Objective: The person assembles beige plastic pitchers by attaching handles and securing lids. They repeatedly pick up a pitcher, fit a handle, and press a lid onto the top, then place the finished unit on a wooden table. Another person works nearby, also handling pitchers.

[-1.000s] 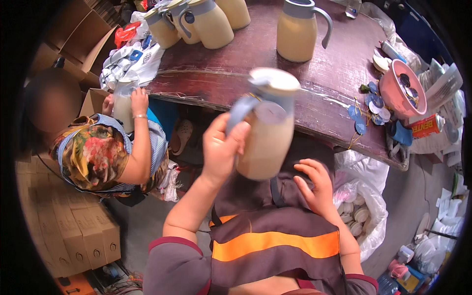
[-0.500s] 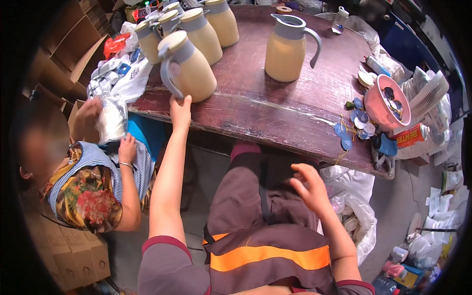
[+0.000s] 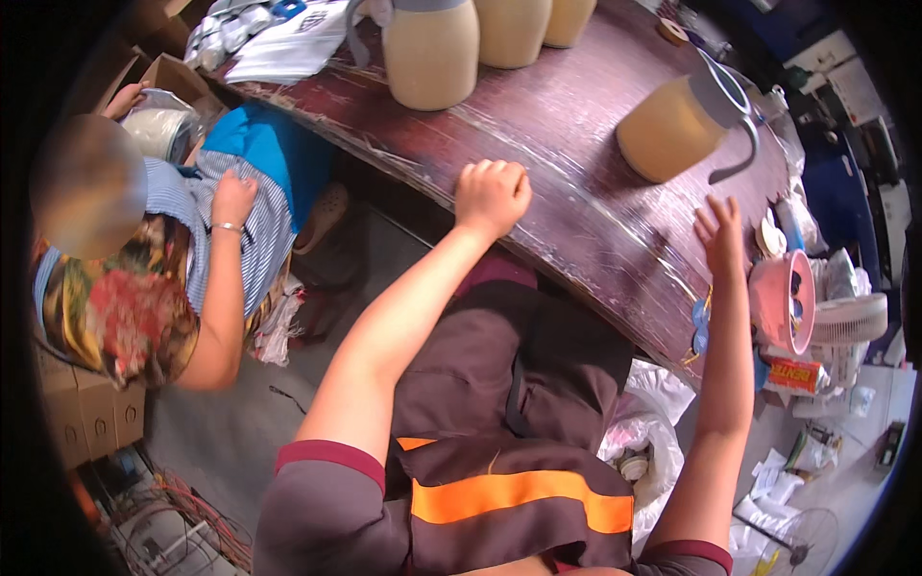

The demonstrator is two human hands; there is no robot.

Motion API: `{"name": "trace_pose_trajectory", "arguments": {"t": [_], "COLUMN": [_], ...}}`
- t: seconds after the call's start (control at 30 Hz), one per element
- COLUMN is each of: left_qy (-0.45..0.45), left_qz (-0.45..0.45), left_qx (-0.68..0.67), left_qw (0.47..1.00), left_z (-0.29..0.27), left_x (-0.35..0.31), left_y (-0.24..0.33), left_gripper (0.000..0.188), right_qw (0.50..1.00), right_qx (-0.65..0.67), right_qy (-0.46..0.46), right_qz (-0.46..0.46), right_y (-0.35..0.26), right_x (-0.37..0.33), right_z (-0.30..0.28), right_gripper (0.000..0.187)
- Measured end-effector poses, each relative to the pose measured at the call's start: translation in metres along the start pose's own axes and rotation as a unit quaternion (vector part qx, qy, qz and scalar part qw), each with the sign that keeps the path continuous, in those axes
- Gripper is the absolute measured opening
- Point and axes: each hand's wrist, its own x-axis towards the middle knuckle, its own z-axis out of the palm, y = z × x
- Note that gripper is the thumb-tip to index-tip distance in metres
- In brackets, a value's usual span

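Note:
My left hand (image 3: 492,197) is curled into a loose fist over the table's front edge, with nothing showing in it. Past it stands a beige insulated jug (image 3: 432,60) with a grey collar, its handle toward the left; the hand is apart from it. More beige jugs (image 3: 514,34) stand beside that one, their tops cut off by the picture. To the right, a lidless beige jug (image 3: 667,130) with a grey rim and handle stands on the table. My right hand (image 3: 722,235) is raised with fingers spread, just below this jug's handle and holding nothing.
The worn dark red table (image 3: 586,226) spans the middle. At its right end are a pink bowl (image 3: 783,302) and blue round tags (image 3: 700,326). A co-worker (image 3: 125,307) sits at the left, holding a plastic-wrapped item (image 3: 158,132). White plastic bags (image 3: 663,422) lie below the table.
My left hand has let go of the jug at the left and moved right. My right hand has risen toward the lidless jug. The view has turned to the right.

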Motion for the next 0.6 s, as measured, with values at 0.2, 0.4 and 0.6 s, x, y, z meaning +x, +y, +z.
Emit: {"name": "trace_pose_trajectory", "arguments": {"t": [0.2,0.4,0.6], "left_qy": [0.007,-0.039,-0.082], "left_qz": [-0.004,-0.006,0.025], "left_qx": [-0.014,-0.071,-0.459], "left_qw": [1.0,0.997,0.884], "left_z": [0.003,-0.013,-0.097], "left_x": [-0.001,-0.002,-0.048], "left_y": [-0.003,-0.003,0.081], "left_gripper": [0.015,0.022,0.035], "right_qw": [0.998,0.962,0.924], "right_qx": [0.037,-0.099,-0.194], "right_qy": [-0.047,-0.214,-0.299], "right_qz": [-0.033,-0.141,-0.137], "right_y": [-0.02,0.034,0.057], "right_x": [0.039,-0.115,-0.27], "right_z": [0.044,0.12,0.074], "right_gripper": [0.05,0.027,0.018]}}
